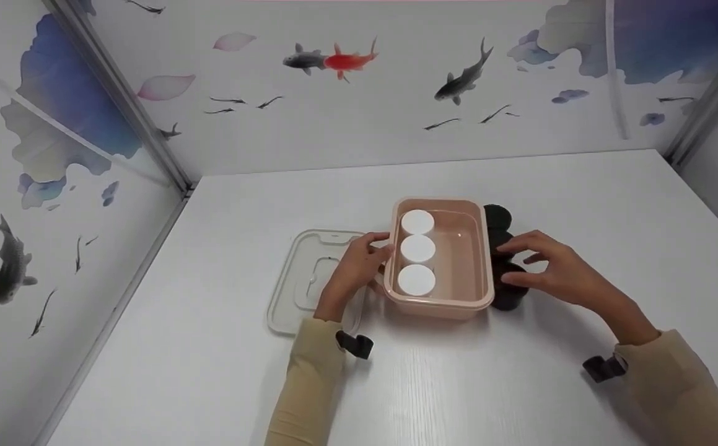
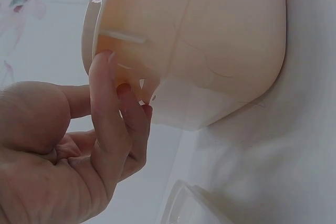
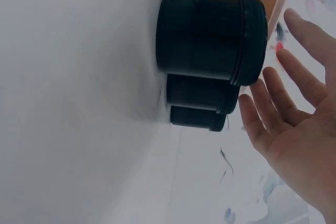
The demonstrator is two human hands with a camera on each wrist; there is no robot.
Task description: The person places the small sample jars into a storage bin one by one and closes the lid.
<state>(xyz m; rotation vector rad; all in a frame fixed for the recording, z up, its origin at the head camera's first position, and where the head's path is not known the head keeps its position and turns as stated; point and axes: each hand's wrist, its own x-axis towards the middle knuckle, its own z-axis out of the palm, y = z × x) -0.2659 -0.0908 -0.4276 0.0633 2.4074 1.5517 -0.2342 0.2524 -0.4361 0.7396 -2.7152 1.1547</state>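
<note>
A pink plastic box (image 1: 444, 305) stands uncovered on the table. Three white round-topped containers (image 1: 417, 248) fill a row along its left side, and its right side shows bare floor. My left hand (image 1: 359, 263) holds the box at its left rim, fingers curled beneath the lip (image 2: 107, 124). Three black lidded jars (image 3: 205, 35) stand in a row against the right side of the box. Over them is my right hand (image 1: 551, 266), fingers spread and nothing in its grasp; in the right wrist view its fingertips are beside the jar lids.
A pale translucent lid (image 1: 284, 297) lies flat to the left of the box, partly beneath my left forearm. Printed wall panels (image 1: 396, 136) border the white table (image 1: 445, 396) at the back and left. Both wrists wear small black devices (image 1: 355, 344).
</note>
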